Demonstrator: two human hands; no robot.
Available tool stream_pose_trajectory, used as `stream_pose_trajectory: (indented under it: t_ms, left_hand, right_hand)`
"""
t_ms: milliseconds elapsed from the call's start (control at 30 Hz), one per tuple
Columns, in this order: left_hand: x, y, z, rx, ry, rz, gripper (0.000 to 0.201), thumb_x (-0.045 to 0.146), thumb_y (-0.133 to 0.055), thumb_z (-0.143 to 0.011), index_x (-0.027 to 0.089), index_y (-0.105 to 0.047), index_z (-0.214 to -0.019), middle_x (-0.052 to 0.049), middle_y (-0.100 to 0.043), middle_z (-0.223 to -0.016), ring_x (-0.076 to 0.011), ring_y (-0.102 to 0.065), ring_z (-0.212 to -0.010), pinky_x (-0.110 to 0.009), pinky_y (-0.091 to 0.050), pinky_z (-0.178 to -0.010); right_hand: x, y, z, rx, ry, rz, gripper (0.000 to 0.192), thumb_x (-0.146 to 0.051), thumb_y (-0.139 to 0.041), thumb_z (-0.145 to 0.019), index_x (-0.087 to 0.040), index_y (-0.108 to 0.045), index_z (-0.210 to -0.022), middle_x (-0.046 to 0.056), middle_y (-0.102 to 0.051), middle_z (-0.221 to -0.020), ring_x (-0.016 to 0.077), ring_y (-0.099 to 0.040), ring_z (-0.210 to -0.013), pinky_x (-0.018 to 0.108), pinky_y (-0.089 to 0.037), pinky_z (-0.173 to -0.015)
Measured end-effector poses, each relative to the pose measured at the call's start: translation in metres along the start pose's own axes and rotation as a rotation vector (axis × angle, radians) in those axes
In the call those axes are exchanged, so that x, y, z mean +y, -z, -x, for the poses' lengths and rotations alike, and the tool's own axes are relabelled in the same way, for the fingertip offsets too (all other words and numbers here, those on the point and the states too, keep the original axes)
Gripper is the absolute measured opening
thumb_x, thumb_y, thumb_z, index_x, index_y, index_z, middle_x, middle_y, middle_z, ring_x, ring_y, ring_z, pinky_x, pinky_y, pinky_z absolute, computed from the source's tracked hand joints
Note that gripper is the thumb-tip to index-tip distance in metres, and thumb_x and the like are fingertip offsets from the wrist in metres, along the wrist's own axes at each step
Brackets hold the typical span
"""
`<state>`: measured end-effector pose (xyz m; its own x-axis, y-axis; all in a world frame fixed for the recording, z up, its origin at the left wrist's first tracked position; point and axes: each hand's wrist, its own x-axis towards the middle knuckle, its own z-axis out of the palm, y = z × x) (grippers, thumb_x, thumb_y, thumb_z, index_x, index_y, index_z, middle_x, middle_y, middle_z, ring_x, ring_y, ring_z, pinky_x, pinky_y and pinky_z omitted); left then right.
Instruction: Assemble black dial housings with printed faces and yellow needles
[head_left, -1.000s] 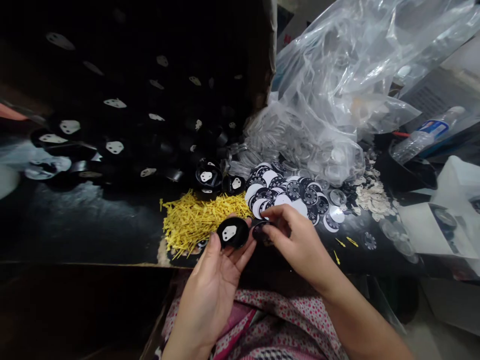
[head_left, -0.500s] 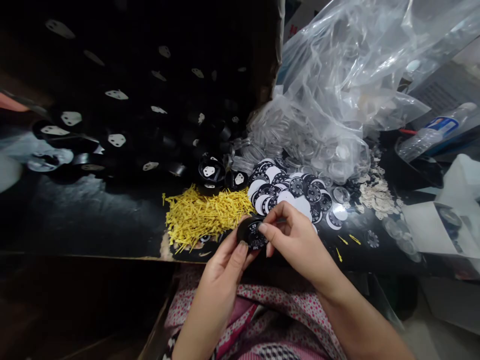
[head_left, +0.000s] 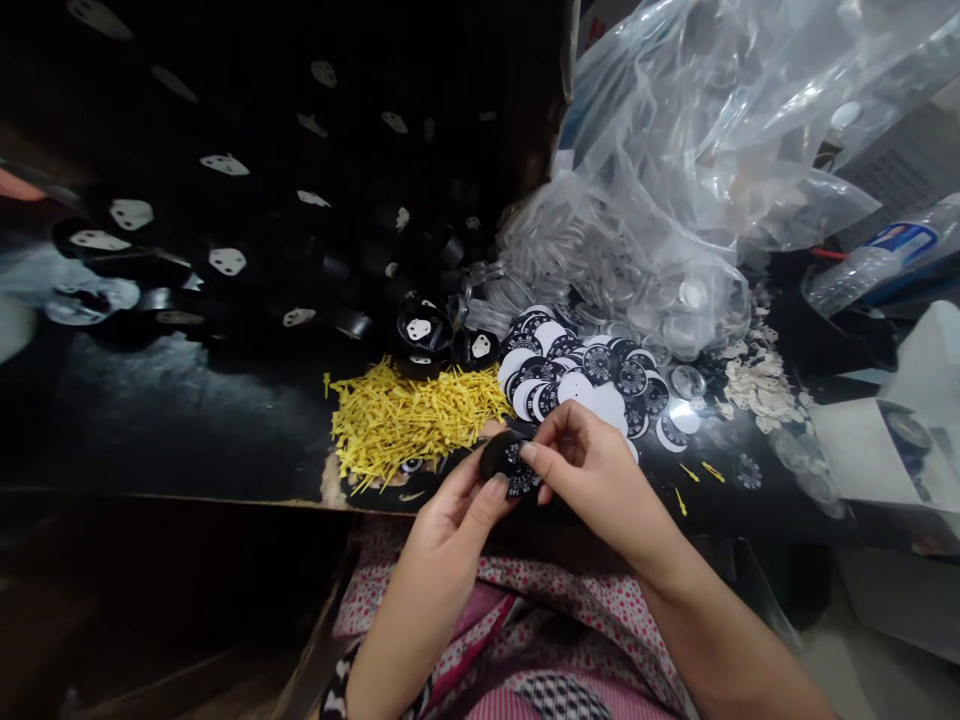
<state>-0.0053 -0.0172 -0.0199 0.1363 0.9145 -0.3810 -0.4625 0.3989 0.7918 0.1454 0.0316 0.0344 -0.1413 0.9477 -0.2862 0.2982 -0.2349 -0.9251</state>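
Observation:
A black round gauge with a numbered dial face (head_left: 514, 462) is held between my two hands just over the table's front edge. My left hand (head_left: 459, 525) grips it from the left and below, thumb on its lower rim. My right hand (head_left: 592, 470) is closed at the dial's right side, with thumb and forefinger on the face; whether a small part is pinched there is hidden. Behind the gauge lies a heap of yellow pointers (head_left: 412, 410). Loose black-and-white dial discs (head_left: 585, 385) spread beyond my right hand.
Clear round covers (head_left: 622, 280) spill from a plastic bag (head_left: 712, 130) at the back right. Pale flat parts (head_left: 761, 385) lie farther right, by an open white box (head_left: 862, 450). Black cups with pale plates (head_left: 418, 330) stand at the back left. A plastic bottle (head_left: 885, 260) leans at the right.
The view has shifted slightly. Both hands still hold the gauge, and the dial has turned a little in the grip. My left thumb sits farther right along the rim.

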Motion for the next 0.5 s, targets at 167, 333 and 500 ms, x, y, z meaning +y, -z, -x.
stream_pose_trajectory:
  t_ms: [167, 333, 500]
  left_hand:
    - [0.001, 0.000, 0.004, 0.010, 0.008, -0.113, 0.038, 0.036, -0.069, -0.086, 0.033, -0.064, -0.123, 0.002, -0.063, -0.136, -0.0207, -0.056, -0.127, -0.030, -0.045, -0.107]
    - [0.007, 0.009, 0.011, 0.086, -0.004, -0.275, 0.035, 0.041, -0.069, -0.084, 0.030, -0.067, -0.117, 0.000, -0.071, -0.122, -0.0208, -0.062, -0.118, -0.028, -0.050, -0.100]
    - [0.020, 0.020, 0.013, 0.252, -0.003, -0.111, 0.037, 0.038, -0.073, -0.081, 0.030, -0.066, -0.116, 0.000, -0.073, -0.115, -0.0202, -0.065, -0.112, -0.026, -0.052, -0.095]
  right_hand:
    - [0.004, -0.001, 0.011, -0.011, 0.064, 0.195, 0.019, -0.030, -0.068, -0.082, -0.022, -0.054, -0.092, -0.003, -0.057, -0.077, 0.0119, -0.054, -0.067, 0.025, -0.043, -0.058]
    - [0.001, -0.001, 0.015, -0.109, 0.153, 0.213, 0.015, -0.020, -0.057, -0.088, -0.021, -0.057, -0.103, 0.000, -0.065, -0.087, 0.0129, -0.060, -0.075, 0.026, -0.047, -0.067]
    - [-0.005, -0.007, -0.017, 0.009, 0.300, 0.822, 0.011, -0.022, -0.053, -0.093, -0.019, -0.064, -0.091, 0.005, -0.070, -0.091, 0.0216, -0.062, -0.086, 0.038, -0.040, -0.079]
